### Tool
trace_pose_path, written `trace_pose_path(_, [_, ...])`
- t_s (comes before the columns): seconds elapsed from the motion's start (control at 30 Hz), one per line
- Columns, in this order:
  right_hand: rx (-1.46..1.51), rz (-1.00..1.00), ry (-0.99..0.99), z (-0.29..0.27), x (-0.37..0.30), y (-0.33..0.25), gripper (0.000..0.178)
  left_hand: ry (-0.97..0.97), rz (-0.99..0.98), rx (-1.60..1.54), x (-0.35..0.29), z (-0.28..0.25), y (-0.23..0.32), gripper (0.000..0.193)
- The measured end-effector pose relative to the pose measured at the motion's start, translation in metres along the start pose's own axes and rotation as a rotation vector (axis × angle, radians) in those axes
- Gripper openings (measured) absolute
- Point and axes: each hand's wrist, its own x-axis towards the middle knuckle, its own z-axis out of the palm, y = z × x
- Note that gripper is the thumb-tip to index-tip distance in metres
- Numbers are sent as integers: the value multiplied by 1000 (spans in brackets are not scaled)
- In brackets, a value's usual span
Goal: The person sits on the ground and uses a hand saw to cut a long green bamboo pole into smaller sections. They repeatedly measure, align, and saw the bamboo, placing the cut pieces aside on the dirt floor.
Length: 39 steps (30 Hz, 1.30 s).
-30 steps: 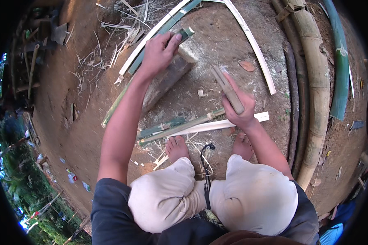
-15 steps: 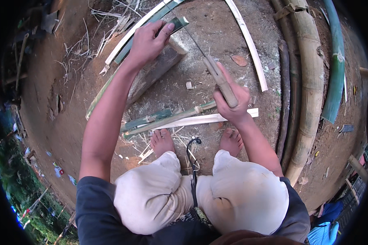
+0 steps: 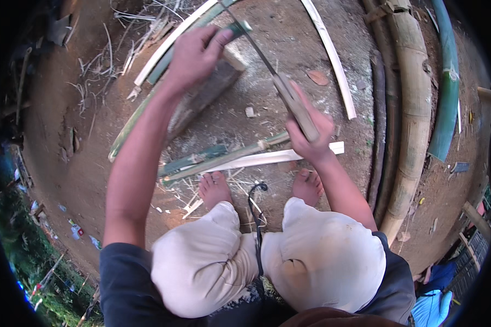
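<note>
My left hand (image 3: pixel 195 57) is closed around a dark green length of bamboo (image 3: pixel 238 29), whose pale cut end shows just beyond the thumb. A thick wooden log (image 3: pixel 204 98) lies below that hand; whether the bamboo rests on it is hidden. In my right hand (image 3: pixel 313 131) is the wooden handle of a hand saw (image 3: pixel 264 60). Its long, thin dark blade slants up and left across the bamboo near the cut end. The blade's teeth cannot be made out. Both hands are slightly blurred.
Bamboo pieces (image 3: pixel 223 159) and a pale split strip (image 3: pixel 273 157) lie before my feet. Long bamboo poles (image 3: pixel 412 109) line the right side, with a green one (image 3: pixel 446 103) beyond. Another pale strip (image 3: pixel 333 65) curves ahead. Thin shavings (image 3: pixel 95 79) litter the upper left.
The saw's blade looks broader and slightly turned across the bamboo. My left hand and the view have shifted slightly; both hands keep their holds.
</note>
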Motion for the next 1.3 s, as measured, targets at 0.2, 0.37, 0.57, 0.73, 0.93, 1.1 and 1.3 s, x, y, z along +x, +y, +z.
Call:
trace_pose_path(0.2, [-205, -74, -30, -37, -107, -9, 65, 10, -84, 61, 0, -1, -1, 46])
trace_pose_path(0.37, [-166, -55, -5, -39, -87, -20, 65, -26, -94, 104, -3, -5, 6, 51])
trace_pose_path(0.57, [4, 12, 33, -26, -59, -14, 65, -48, -95, 148, -2, -5, 7, 53])
trace_pose_path(0.73, [28, -2, 76, -21, -63, -17, 63, 13, 45, 149, -9, -7, 2, 38])
trace_pose_path(0.93, [13, -45, 150, -29, -61, -27, 60, -25, 125, 166, -10, -13, 10, 38])
trace_pose_path(1.1, [-38, -63, 212, -35, -51, -29, 56, 23, 202, 243, -19, -10, 19, 39])
trace_pose_path(1.3, [-207, -239, 200, -32, -15, -10, 56, 50, 130, 83, -33, -21, 23, 42])
